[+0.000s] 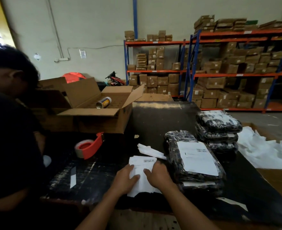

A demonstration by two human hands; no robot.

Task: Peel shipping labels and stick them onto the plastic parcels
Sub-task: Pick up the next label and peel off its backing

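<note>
A white stack of shipping labels [142, 165] lies on the black table in front of me. My left hand [126, 179] presses on its left side with fingers spread over the paper. My right hand [159, 175] pinches the sheet's right edge. Just right of my hands sits a pile of black-and-white plastic parcels [173, 143], the top one carrying a stuck white label [197, 157]. A second stack of unlabelled parcels [218, 123] stands behind it. A crumpled strip of backing paper [151, 151] lies above the labels.
An orange tape dispenser [91, 147] sits left of the labels. An open cardboard box [102, 113] with a spray can [103, 102] stands behind it. A person in black [12, 130] leans in at the left. Discarded white backing sheets [266, 151] fill a box at right. Shelves of boxes line the wall.
</note>
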